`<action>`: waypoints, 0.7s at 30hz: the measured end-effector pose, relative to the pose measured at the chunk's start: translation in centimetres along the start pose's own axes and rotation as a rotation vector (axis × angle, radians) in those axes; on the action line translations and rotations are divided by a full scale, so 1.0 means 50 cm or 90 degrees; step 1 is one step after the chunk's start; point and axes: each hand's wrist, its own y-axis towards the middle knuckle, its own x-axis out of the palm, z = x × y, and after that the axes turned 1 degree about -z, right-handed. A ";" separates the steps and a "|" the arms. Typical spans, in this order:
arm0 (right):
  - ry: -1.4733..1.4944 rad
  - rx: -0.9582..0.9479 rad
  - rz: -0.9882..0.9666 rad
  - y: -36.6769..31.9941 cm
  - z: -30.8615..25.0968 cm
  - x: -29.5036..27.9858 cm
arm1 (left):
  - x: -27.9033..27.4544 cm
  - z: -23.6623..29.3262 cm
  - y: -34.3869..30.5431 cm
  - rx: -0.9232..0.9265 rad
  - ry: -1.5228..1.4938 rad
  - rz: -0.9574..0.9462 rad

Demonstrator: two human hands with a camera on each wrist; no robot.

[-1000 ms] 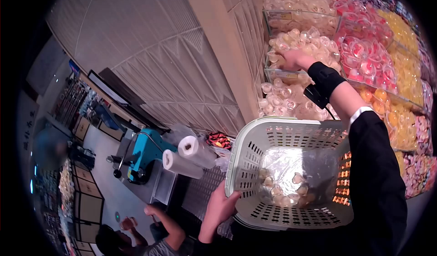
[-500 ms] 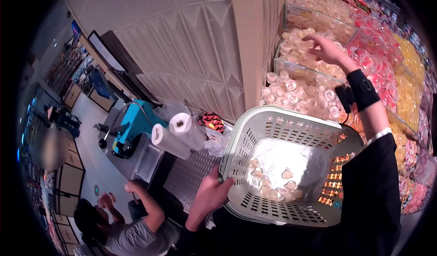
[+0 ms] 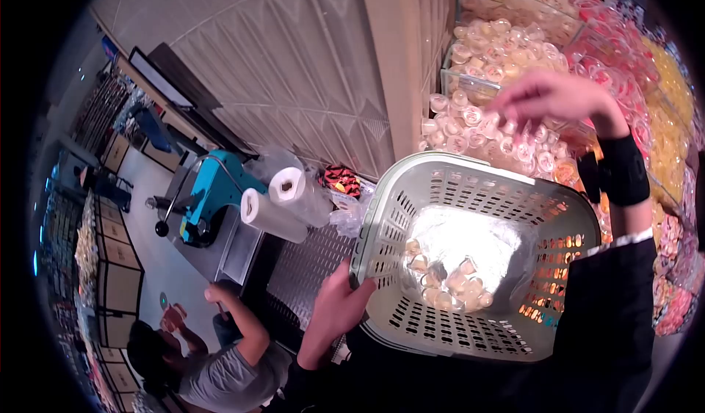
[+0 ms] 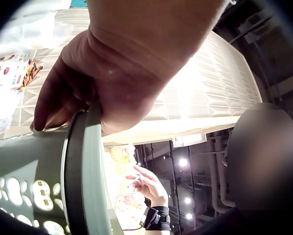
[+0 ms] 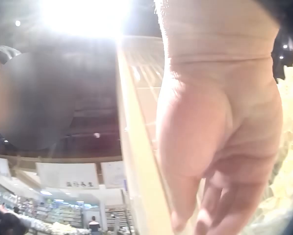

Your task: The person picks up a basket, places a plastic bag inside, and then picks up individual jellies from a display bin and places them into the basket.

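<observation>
Drawing the right hand back and down from over the upper bin since half a second ago, nearer to the pale green perforated shopping basket; showing more jelly cups inside that basket than before.

In the head view, holding the right hand in mid-air in front of the packed bins, fingers relaxed and bent a little downward, with a black wristband just behind. Gripping the basket's left rim with the left hand, thumb over the edge. Finding the jelly cups in a loose cluster on the basket floor, toward the left hand's side. Further left, seeing two white rolls beside a teal lever machine.

In the left wrist view, clasping the rim beneath the palm, fingers bent down against the basket's side; glimpsing the right hand beyond, fingers loosely spread.

In the right wrist view, letting the fingers hang bent beside blurred yellowish wares; unable to tell how the fingertips stand, cut off at the lower edge.
</observation>
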 end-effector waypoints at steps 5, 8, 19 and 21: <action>-0.357 -0.053 0.285 0.181 0.196 -0.161 | -0.001 -0.002 0.003 0.014 0.037 -0.012; -0.332 0.140 0.258 0.242 0.207 -0.145 | -0.001 0.009 0.003 -0.039 0.069 0.003; -0.285 0.014 0.415 0.220 0.185 -0.144 | -0.001 -0.028 0.002 0.009 -0.033 -0.007; -0.301 -0.077 0.380 0.136 0.128 -0.144 | 0.003 -0.012 -0.001 -0.029 -0.102 -0.015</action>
